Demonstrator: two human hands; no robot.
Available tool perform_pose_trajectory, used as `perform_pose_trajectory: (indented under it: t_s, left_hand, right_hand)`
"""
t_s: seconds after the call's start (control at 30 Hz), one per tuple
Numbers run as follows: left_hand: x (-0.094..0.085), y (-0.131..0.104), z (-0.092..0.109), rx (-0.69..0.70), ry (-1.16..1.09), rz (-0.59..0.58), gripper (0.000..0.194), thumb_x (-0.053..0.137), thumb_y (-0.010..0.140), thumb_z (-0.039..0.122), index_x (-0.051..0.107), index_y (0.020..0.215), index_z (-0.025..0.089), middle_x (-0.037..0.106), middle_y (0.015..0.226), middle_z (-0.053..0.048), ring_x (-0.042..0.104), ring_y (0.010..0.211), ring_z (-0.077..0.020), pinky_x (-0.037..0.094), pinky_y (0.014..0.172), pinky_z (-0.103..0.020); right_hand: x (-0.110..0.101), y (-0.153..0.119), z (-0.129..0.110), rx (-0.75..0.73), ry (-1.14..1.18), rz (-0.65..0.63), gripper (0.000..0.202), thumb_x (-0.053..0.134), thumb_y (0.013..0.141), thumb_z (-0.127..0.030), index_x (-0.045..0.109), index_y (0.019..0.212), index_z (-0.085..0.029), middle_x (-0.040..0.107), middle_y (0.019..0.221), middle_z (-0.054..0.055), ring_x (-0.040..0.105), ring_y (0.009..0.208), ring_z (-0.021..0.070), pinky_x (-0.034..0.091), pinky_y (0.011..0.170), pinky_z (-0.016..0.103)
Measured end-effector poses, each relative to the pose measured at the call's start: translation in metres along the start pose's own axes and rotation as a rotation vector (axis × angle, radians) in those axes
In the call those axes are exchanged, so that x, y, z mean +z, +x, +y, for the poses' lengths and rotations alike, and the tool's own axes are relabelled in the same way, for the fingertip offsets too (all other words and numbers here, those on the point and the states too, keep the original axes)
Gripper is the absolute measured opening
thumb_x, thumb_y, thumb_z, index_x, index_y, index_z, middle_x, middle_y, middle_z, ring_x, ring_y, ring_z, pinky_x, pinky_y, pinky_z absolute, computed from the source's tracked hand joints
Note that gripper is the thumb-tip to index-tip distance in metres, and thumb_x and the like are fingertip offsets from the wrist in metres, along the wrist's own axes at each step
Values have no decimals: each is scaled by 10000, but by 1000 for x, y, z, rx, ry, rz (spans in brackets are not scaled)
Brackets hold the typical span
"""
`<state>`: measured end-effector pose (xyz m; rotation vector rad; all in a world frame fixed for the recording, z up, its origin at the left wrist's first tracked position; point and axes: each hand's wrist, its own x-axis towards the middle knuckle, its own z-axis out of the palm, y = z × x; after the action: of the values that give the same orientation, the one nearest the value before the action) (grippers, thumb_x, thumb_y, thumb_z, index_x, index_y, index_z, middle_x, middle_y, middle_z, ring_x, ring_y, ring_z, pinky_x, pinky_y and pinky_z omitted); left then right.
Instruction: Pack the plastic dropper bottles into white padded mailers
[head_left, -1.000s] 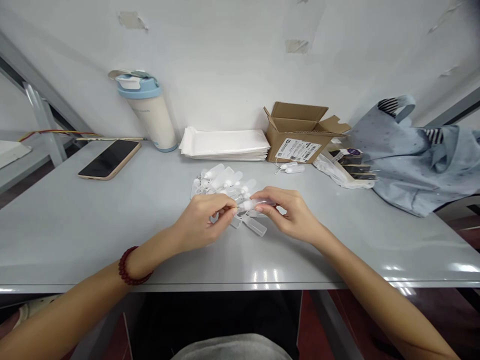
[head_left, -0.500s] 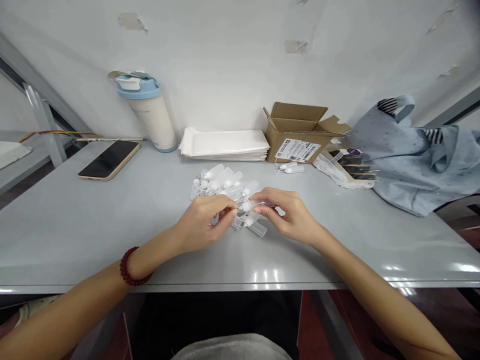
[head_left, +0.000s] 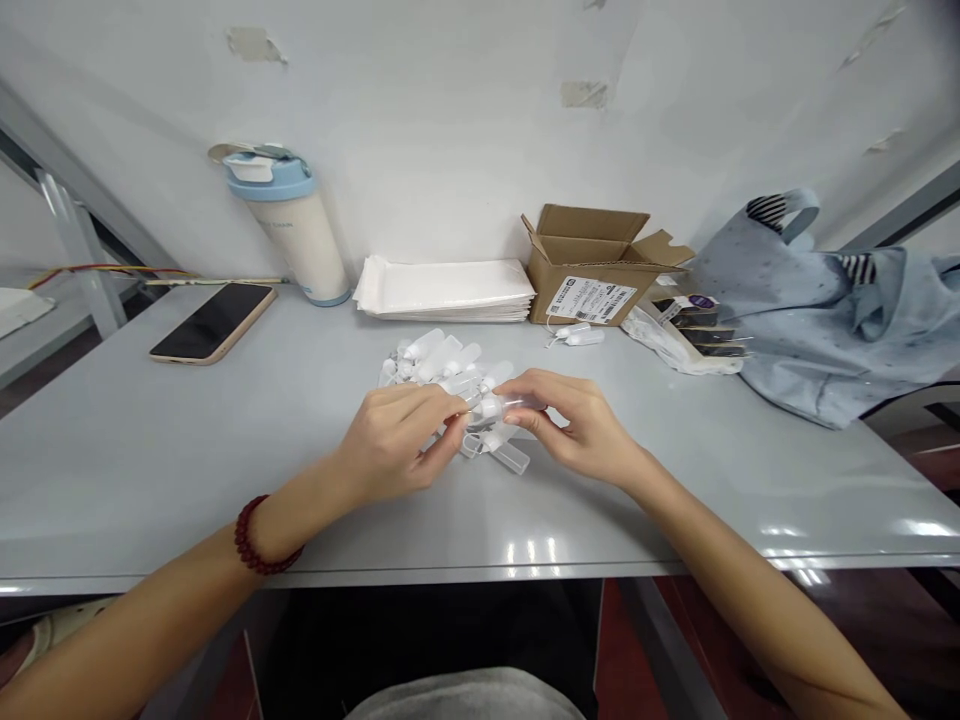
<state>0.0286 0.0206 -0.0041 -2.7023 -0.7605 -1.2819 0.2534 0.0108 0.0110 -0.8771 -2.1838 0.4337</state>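
Between the thumb and fingers of my right hand [head_left: 581, 428] is a small clear plastic squeeze bottle [head_left: 490, 407], its white neck pointing left. My left hand [head_left: 401, 435] pinches at the neck end of this bottle; what its fingertips hold is too small to make out. A pile of similar small bottles [head_left: 439, 362] with white tops and thin looped straps lies under and behind both hands. One loose bottle [head_left: 511, 458] rests just below my fingers on the grey table [head_left: 300, 420].
Along the wall stand a tumbler [head_left: 292, 235], a stack of white padded envelopes [head_left: 446, 290] and an open cardboard box [head_left: 581, 275]. Two small bottles [head_left: 585, 338] lie before the box. A phone [head_left: 214, 323] is at left; a plastic packet [head_left: 701, 330] and blue cloth bag [head_left: 840, 310] are at right.
My fingertips have shifted slightly at the bottle's neck, and the left hand sits a little further left. The whole view has drifted slightly. Both hands stay at the same bottle.
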Motion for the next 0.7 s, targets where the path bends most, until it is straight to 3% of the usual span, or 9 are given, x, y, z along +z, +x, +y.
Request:
perform_pose_trajectory:
  t_s: [0.37,0.7]
  left_hand:
    - [-1,2,-2,47,62,46,97,563,856,102,582,845,197,593,592,34,544,505,-110,432,519,-228]
    - [8,-5,0,52,1,-5,124,506,887,85,586,832,162,575,604,16,509,516,-110,411,523,-224]
  right_hand:
    - [-4,1,0,-14,-12,19,178,548,942,-290,621,1054,-173,620,782,25,535,629,130,443,593,263]
    - [-2,-2,5,29,0,-36,178,542,945,-300,648,1008,-170,684,833,48,590,658,135,463,622,261]
